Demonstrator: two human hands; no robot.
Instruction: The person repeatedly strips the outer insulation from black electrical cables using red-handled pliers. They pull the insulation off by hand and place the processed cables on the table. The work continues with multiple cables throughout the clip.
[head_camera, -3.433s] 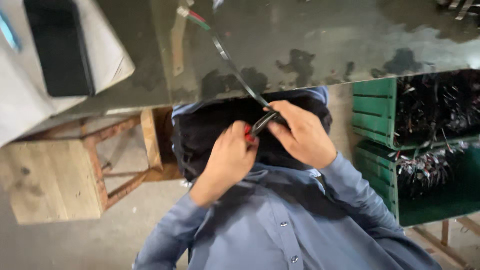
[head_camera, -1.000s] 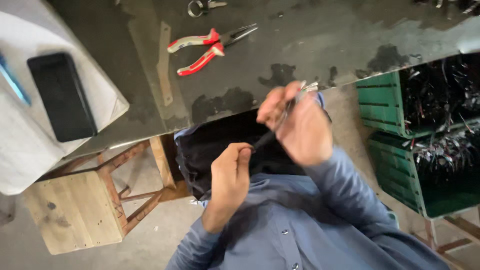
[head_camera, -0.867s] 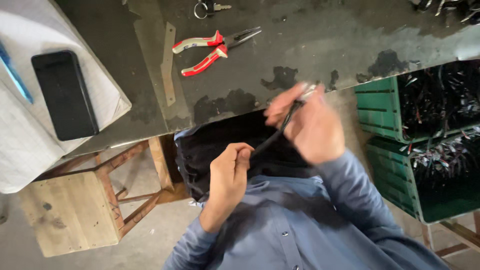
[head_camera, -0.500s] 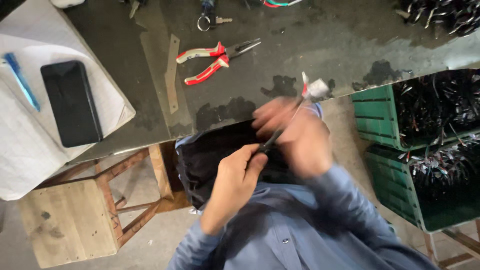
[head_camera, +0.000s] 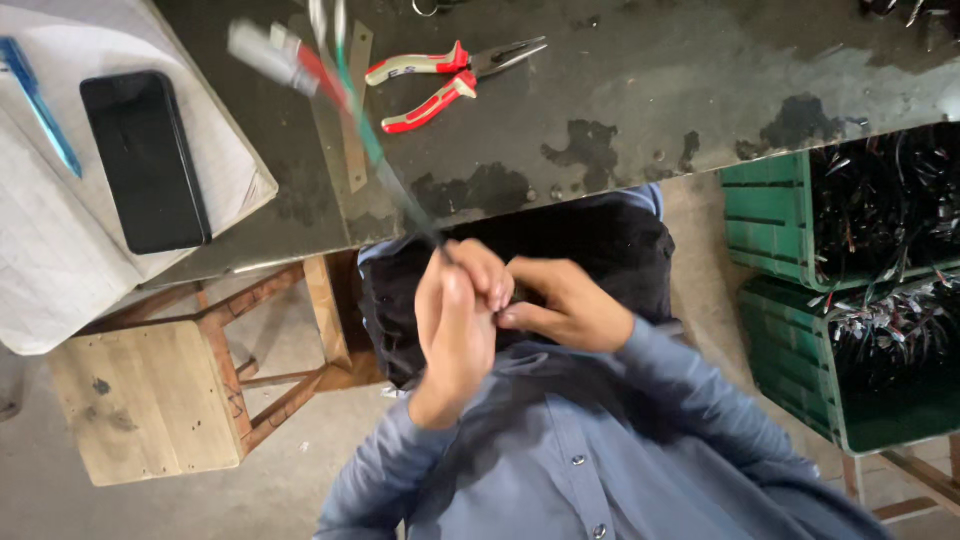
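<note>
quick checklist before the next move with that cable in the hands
1. Left hand grips the thin dark cable with coloured wires: ok.
2. Right hand on cable: cannot tell, fingers hide it.
3. Cable end sharp enough to inspect: not ok, motion blur.
4. Red-handled pliers lying free on the dark stained worktable: ok.
5. Black phone clear of the swinging cable: ok.

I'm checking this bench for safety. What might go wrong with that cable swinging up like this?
The cable in the left hand is blurred in motion, and its connector end could strike the phone or snag the pliers. The right hand pinches close beside the left, so a slip might nick the fingers.
</note>
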